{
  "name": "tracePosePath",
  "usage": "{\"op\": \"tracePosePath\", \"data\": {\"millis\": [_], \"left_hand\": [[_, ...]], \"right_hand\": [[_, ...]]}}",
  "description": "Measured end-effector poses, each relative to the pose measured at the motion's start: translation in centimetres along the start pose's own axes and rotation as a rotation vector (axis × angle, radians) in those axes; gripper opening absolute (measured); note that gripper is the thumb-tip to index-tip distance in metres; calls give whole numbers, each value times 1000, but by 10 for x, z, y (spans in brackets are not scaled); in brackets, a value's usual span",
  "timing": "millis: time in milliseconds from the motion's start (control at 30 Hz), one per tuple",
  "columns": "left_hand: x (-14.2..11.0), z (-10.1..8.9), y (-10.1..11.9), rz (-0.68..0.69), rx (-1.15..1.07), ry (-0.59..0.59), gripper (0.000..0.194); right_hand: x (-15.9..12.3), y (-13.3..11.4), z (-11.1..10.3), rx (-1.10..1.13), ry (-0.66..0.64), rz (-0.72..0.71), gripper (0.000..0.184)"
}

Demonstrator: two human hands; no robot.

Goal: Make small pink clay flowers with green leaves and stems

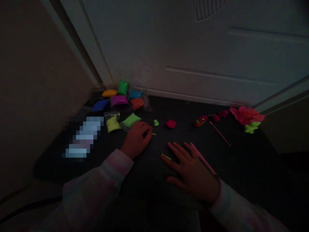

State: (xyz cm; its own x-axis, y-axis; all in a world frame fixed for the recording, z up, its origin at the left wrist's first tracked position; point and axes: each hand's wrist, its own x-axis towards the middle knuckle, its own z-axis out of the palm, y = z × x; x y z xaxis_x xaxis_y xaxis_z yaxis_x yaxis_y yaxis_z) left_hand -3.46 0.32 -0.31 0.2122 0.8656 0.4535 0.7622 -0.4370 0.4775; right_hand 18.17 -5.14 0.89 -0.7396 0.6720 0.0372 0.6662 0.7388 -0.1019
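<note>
In dim light my left hand [136, 138] rests on a dark mat [241, 161], fingers curled around a thin stick with a yellow-green tip [153, 133]. My right hand [190, 169] lies flat on the mat with fingers stretched out, beside a pink modelling tool [205, 161]. A small yellow-green sliver [166, 157] lies at its fingertips. Ahead lie a small green clay lump [156, 122] and a red clay piece [171, 123].
Several coloured clay bags [119, 98] are piled at the back left, with a green bag [130, 120] and a yellow one [113, 122] nearer. A pink clay flower [246, 116], small red pieces [201, 120] and a thin pink stick [220, 133] lie right. A white door stands behind.
</note>
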Motion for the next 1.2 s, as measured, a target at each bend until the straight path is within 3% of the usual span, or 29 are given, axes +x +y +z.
{"op": "tracePosePath", "data": {"millis": [133,367,600,867,1200], "left_hand": [[1,-1,1,0,10,-1,12],[1,-1,1,3,14,3,12],[0,0,1,9,4,4,12],[1,-1,1,5,14,-5,12],[1,-1,1,1,7,-1,13]], "right_hand": [[0,0,1,-26,19,67,52],[-2,4,2,16,93,41,51],[0,7,2,143,256,158,24],[10,-1,0,203,248,222,13],[7,-1,3,239,264,201,9]]}}
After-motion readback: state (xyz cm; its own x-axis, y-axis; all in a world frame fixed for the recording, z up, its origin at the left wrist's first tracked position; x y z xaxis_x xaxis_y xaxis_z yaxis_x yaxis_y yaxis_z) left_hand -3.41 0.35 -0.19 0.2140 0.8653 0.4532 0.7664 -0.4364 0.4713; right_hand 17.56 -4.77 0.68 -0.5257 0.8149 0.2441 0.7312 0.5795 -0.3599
